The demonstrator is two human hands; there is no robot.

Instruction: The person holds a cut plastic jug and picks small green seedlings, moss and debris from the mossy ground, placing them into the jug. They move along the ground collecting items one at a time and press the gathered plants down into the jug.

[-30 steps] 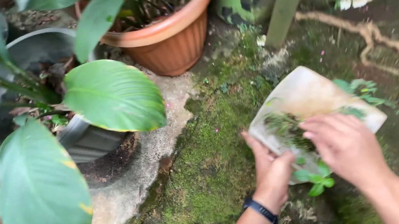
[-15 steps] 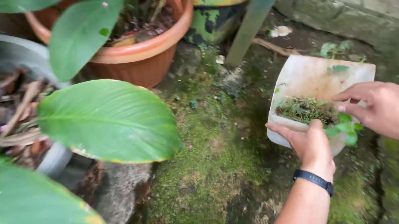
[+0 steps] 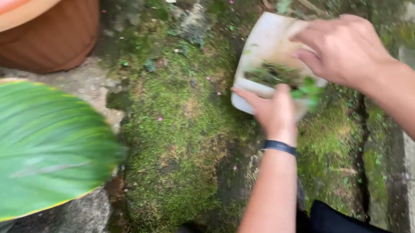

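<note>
Scoop [image 3: 263, 49], white and thin, lies on the mossy ground [image 3: 178, 137] right of the orange pot [image 3: 33, 33]. We judge it light, stiff and possibly slippery. Our left hand [image 3: 271, 110] grips its near edge; our right hand [image 3: 341, 49] pinches green weeds [image 3: 309, 88] above it.

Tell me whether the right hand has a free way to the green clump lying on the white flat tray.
Probably yes: the right hand hovers over the white flat tray, fingers right by the green clump, nothing between.
</note>
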